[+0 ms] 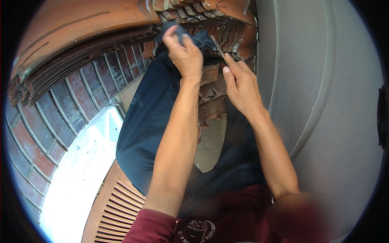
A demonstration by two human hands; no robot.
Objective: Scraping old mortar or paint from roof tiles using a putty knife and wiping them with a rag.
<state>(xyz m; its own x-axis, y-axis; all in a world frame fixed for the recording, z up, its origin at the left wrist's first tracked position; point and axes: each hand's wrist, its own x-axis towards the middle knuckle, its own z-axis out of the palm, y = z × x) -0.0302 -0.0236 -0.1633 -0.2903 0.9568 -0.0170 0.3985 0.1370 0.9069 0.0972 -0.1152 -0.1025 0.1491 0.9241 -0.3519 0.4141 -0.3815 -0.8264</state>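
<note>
Grey plastered wall [332, 101] fills the whole right side, curving w/ the lens. Red brick wall [52, 117] on the left, pale mortar lines; white trough-like ledge [81, 170] below it, near left. Terracotta roof tiles [81, 28] arch across the far top, stacked edges showing; louvred brown vent [121, 206] at near left. Dark blue cloth [150, 117] hangs down the middle, from the tile eave toward the near edge, bunched at the top.

Left hand [185, 54] up at the far centre, fingers closed, gripping the bunched top of the cloth against the tile edge. Right hand [241, 85] just right of it, fingers pinched shut on a thin metal tool [219, 47], prob. a blade or small rod; tip points far-left, into the gap under the tiles, right beside the cloth. Hands near each other, not touching. Broken tile bits [210, 101] between the two forearms, below the hands. Maroon sleeves at the near edge.
</note>
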